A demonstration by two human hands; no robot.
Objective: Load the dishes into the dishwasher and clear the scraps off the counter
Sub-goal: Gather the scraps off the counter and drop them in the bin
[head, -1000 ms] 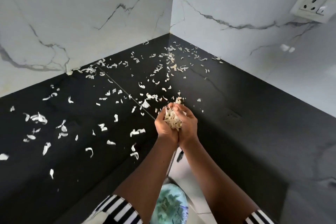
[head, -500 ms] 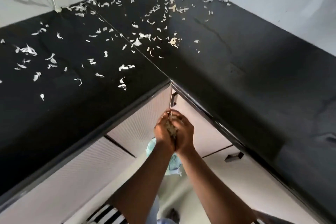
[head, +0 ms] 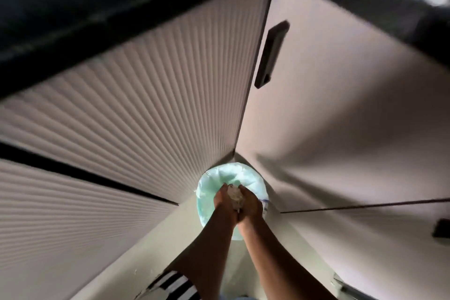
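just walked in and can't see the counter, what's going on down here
A person's left hand and right hand are cupped together round a clump of pale scraps, right above a bin lined with a pale green bag. The bin stands on the floor in the corner where the ribbed cabinet front meets the plain cabinet front. The clump is not yet let go.

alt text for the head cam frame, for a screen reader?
The left hand and right hand, cupped together, hold a clump of pale scraps over a green-lined bin standing in the corner between a ribbed cabinet door and a smooth door with a dark handle. The black counter edge runs blurred across the top.
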